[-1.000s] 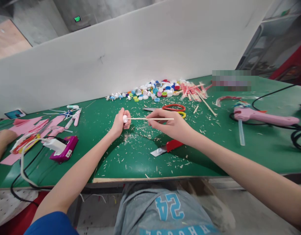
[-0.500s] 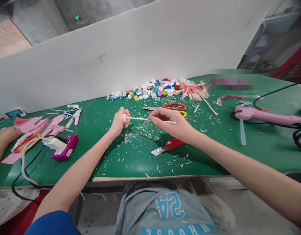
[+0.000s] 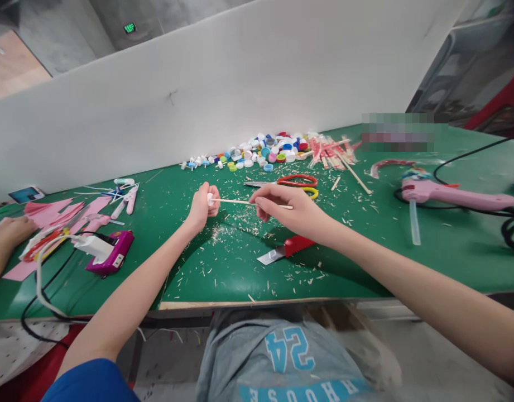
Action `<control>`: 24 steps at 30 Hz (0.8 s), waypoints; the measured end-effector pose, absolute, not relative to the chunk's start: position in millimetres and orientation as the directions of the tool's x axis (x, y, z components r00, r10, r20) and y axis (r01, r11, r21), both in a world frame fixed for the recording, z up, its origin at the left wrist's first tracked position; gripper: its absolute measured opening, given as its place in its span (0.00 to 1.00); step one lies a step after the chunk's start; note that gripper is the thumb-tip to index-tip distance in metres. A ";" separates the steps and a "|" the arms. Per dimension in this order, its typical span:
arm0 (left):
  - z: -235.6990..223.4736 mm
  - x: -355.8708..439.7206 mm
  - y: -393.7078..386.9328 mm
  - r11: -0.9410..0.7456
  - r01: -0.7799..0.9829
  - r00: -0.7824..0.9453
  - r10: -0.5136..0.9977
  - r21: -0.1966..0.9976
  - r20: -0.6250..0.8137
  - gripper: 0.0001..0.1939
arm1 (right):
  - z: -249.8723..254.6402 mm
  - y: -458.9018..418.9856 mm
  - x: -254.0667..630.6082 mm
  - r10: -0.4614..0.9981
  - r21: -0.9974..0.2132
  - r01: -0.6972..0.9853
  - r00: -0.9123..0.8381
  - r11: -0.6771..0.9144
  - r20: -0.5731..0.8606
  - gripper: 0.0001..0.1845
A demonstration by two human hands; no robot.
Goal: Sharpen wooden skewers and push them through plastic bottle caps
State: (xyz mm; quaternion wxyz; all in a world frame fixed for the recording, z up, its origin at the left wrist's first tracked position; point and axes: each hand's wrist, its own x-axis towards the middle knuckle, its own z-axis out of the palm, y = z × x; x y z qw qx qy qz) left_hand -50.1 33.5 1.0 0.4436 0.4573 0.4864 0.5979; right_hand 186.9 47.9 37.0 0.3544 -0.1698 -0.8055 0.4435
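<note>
We hold a thin, pale wooden stick (image 3: 234, 201) across our body, nearly level, dipping slightly away from our left hand (image 3: 204, 207) toward our right hand (image 3: 279, 207). Its near end meets a small white round piece (image 3: 209, 196), which sits at the top of our curled left hand, with the fingers closed around it and only a sliver showing. Our right hand pinches the stick between thumb and fingers, toward its far end. A short bare tip pokes out just past that grip. Between our two hands, the stick's long middle stretch is uncovered, straight and unbroken.
</note>
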 end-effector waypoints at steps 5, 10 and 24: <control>0.0 -53.8 34.1 -0.138 -0.071 -0.202 0.972 0.988 0.121 0.23 | 38.8 50.6 186.8 0.688 -0.882 0.050 -0.647 0.468 0.328 0.11; -0.9 -54.3 34.1 -0.138 -0.061 -0.191 0.974 0.988 0.124 0.22 | 44.7 51.8 186.9 0.667 -0.937 -0.004 -0.701 0.350 0.252 0.11; 1.7 -60.5 35.3 -0.170 -0.057 -0.269 0.951 0.984 0.149 0.22 | 40.1 50.5 186.2 0.533 -0.928 -0.030 -0.812 0.371 0.239 0.11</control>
